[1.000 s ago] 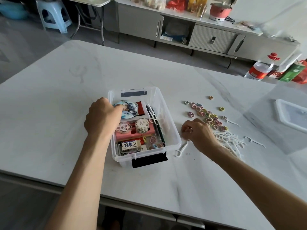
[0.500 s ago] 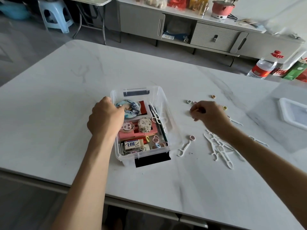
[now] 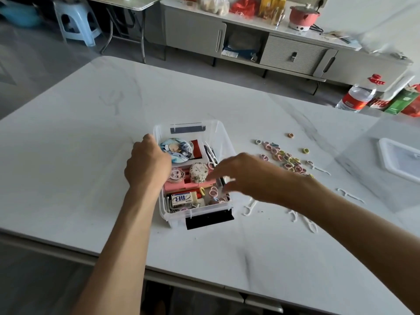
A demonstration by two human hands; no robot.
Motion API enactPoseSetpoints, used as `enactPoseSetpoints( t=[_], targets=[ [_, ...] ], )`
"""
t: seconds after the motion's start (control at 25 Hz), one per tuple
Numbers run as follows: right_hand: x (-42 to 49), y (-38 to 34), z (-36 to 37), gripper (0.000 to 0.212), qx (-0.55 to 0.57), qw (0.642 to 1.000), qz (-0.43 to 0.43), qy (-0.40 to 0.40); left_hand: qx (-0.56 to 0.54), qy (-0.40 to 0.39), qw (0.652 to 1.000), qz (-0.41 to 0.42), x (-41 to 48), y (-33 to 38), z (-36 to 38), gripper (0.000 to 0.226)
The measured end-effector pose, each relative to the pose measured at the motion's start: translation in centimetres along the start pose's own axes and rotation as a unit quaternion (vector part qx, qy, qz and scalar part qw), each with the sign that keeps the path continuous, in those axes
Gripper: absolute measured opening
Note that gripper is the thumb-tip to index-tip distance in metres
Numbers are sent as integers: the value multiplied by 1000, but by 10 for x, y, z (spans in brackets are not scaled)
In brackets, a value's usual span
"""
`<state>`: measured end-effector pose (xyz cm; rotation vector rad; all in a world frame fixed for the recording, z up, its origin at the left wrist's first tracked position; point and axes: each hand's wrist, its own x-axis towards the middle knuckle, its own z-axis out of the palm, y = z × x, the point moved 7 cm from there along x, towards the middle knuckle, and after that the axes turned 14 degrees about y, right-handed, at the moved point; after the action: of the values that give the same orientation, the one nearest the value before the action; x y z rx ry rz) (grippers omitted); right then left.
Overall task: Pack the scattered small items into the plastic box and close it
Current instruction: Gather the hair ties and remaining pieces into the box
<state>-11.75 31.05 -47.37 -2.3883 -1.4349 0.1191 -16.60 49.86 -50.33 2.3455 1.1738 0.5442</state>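
White marbled table (image 3: 91, 155), grey cabinet (image 3: 293, 55) and blue stool (image 3: 75, 23) beyond; left hand (image 3: 146, 165) gripping left wall of plastic box (image 3: 219, 133); right hand (image 3: 247, 173) blurred above, grip unclear.

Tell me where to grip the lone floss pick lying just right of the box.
Pinch the floss pick by the middle of its thin handle, straight down from above, thumb and finger on its long sides. It lies flat on the table, clear of the box and the other picks, so sliding under it looks hard, and the forked head offers less to hold.
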Motion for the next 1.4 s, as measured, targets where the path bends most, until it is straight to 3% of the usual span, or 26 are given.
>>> enactPoseSetpoints(
  t=[0.12,0.16,0.24,0.32,0.36,0.6,0.72,0.84,0.96,1.12,1.24,1.4],
  targets=[
    [-20,43,-47,20,62,961,92,255,-5,-4,1000,-12,-1,0,-2,34],
    [-33,64,-53,16,39,945,147,291,-4,-4,1000,-20,-1,-1,-2,37],
    [-55,101,-35,16,-41,946,240,216,4,-2,1000,-23,-1,0,-2,35],
    [-69,120,1,22,-75,956,262,107,9,1,1000,-15,0,3,-1,29],
    [-71,124,14,19,-69,959,260,93,11,2,1000,-13,0,4,1,27],
    [-56,149,27,6,-79,953,232,177,7,-2,1000,-4,1,10,8,25],
    [-34,184,11,6,-84,932,274,223,11,6,1000,8,2,14,9,26],
    [-21,213,7,13,-72,922,315,215,16,12,1000,15,2,15,9,25],
    [-16,222,9,32,-54,917,325,227,19,15,1000,19,3,14,10,24],
    [-5,216,8,9,-72,931,306,187,22,16,999,21,3,15,11,24],
    [-2,205,8,19,-92,941,282,164,21,15,1000,15,4,14,11,25],
    [-8,190,-7,13,0,925,305,225,16,12,1000,15,4,14,11,25]
  ],
)
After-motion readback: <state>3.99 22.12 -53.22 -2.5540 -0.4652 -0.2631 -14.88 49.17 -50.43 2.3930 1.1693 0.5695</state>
